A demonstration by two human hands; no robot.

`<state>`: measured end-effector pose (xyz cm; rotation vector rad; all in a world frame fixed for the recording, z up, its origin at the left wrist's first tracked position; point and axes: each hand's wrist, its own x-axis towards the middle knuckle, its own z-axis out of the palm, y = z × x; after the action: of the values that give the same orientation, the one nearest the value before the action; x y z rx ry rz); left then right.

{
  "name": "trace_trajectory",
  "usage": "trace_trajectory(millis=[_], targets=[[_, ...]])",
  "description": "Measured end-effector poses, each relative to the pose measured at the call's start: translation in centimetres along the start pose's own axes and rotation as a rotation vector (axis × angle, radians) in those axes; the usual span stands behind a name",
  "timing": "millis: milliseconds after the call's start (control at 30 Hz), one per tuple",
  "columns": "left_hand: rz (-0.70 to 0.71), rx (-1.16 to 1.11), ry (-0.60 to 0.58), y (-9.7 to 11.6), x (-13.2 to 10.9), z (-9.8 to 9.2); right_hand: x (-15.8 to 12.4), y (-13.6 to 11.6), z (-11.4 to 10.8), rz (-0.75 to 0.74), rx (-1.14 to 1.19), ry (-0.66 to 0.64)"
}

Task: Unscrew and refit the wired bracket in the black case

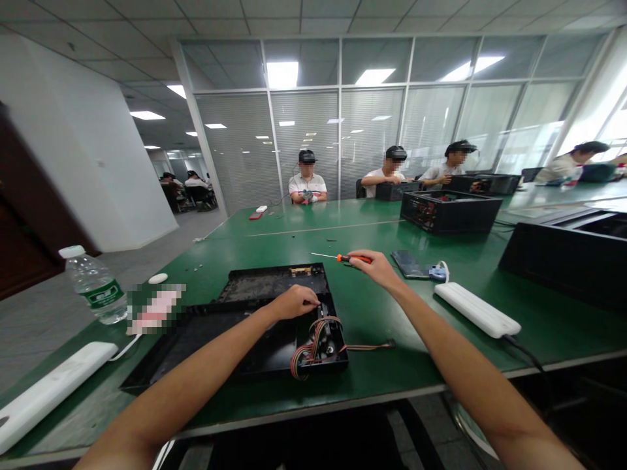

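In the head view, my right hand (pixel 372 266) is closed round the orange and black handle of a screwdriver (pixel 345 258), its thin shaft pointing left above the table. My left hand (pixel 296 302) is pinched over the right end of a black casing panel (pixel 206 333); whatever its fingertips hold is too small to make out. Beside those fingertips, a bundle of striped wires (pixel 304 358) loops over small parts in the panel's corner. One wire lead (pixel 369 346) runs out onto the green table (pixel 386 372). Another dark panel section (pixel 264 284) lies behind, with a brass-coloured strip at its far edge.
White power banks (pixel 477 310) lie at both sides, and a phone (pixel 411 264) rests right of my hand. A water bottle (pixel 95 287) stands on the left. Black computer cases (pixel 448 212) occupy the right side. Several people sit across the table.
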<state>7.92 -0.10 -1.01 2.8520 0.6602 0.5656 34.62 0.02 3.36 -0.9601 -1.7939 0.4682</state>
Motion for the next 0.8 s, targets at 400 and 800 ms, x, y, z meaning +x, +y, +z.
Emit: trace_trajectory(millis=[400, 800], targets=[[-0.079, 0.14, -0.051, 1.1, -0.2, 0.4, -0.5, -1.5, 0.0, -0.04, -0.169, -0.081], [-0.113, 0.09, -0.062, 1.1, -0.3, 0.7, -0.9, -1.6, 0.8, -0.168, -0.325, -0.223]])
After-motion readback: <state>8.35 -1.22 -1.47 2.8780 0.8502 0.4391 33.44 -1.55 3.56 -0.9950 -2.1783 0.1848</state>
